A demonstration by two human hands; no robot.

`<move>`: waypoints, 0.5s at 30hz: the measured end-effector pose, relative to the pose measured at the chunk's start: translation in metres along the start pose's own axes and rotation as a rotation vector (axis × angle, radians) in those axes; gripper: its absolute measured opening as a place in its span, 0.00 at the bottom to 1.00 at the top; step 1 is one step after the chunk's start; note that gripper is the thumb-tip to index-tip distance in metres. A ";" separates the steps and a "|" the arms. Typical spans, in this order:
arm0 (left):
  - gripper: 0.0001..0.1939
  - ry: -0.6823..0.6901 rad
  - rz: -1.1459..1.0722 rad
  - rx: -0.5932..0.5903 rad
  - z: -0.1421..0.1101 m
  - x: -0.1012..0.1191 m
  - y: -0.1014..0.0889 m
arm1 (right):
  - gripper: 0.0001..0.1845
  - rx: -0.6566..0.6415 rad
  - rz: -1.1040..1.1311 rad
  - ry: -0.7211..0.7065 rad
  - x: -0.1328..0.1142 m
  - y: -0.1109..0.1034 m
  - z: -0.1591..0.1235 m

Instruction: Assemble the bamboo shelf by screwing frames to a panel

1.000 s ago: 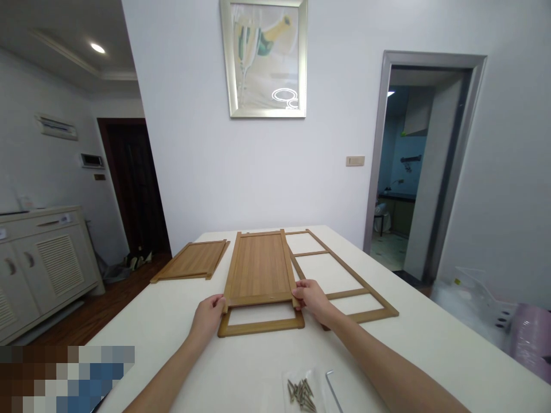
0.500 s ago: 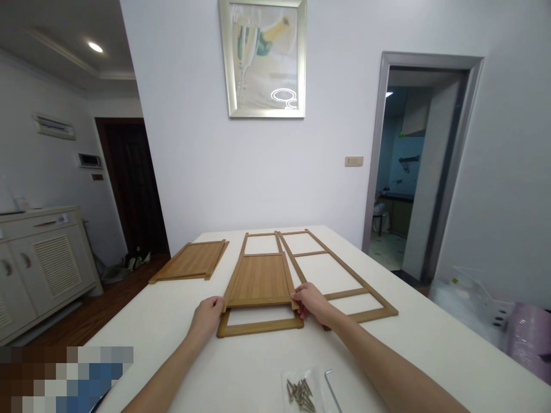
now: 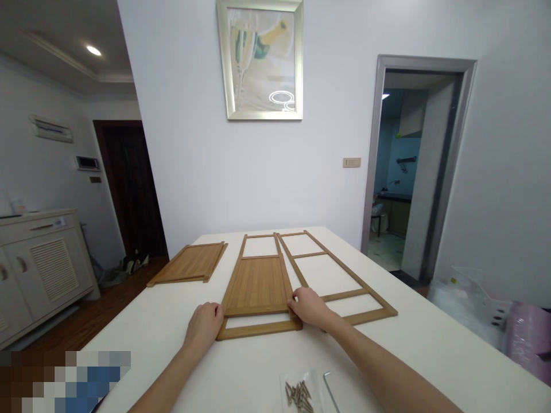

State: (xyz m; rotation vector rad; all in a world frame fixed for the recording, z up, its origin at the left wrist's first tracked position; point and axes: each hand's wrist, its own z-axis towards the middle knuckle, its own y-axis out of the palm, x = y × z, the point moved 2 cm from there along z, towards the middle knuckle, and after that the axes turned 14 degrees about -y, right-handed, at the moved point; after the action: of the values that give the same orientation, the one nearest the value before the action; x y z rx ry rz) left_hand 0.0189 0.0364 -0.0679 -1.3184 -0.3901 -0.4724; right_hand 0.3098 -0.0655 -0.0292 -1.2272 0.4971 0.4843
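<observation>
A brown slatted wooden panel [image 3: 259,287] lies over a wooden ladder-like frame [image 3: 260,330] in the middle of the white table. At the panel's near left corner, my left hand [image 3: 205,324] is closed on its edge. My right hand [image 3: 309,307] pinches the opposite near corner, fingertips partly hidden by the hand itself. Just right of it lies a second open wooden frame [image 3: 346,296], which my right hand partly covers. Another wooden panel [image 3: 189,264] rests flat on the left side of the table.
Close to the near edge of the table [image 3: 241,378] are a clear bag of screws [image 3: 300,394] and a hex key [image 3: 330,390]. A wall with a framed picture [image 3: 263,63] stands behind. Plastic-wrapped items [image 3: 486,321] sit beyond the right edge.
The panel has come down and slid a little toward me over the frame, narrowing the gap at the near end. Both hands stayed on its corners. The camera view shifted slightly.
</observation>
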 end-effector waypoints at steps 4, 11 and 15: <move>0.20 -0.002 0.071 -0.001 -0.003 0.004 -0.002 | 0.16 0.059 -0.180 -0.027 0.002 -0.021 0.002; 0.21 0.008 0.072 -0.071 -0.002 0.001 0.000 | 0.23 0.121 -0.465 0.058 0.038 -0.084 -0.006; 0.27 0.026 0.024 -0.080 0.000 -0.003 0.004 | 0.35 0.012 -0.615 0.123 0.072 -0.100 -0.035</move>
State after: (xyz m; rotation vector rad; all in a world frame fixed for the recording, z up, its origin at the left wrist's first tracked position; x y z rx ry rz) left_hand 0.0187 0.0370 -0.0723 -1.3911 -0.3361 -0.4885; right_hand 0.4236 -0.1199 -0.0060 -1.3275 0.2032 -0.1167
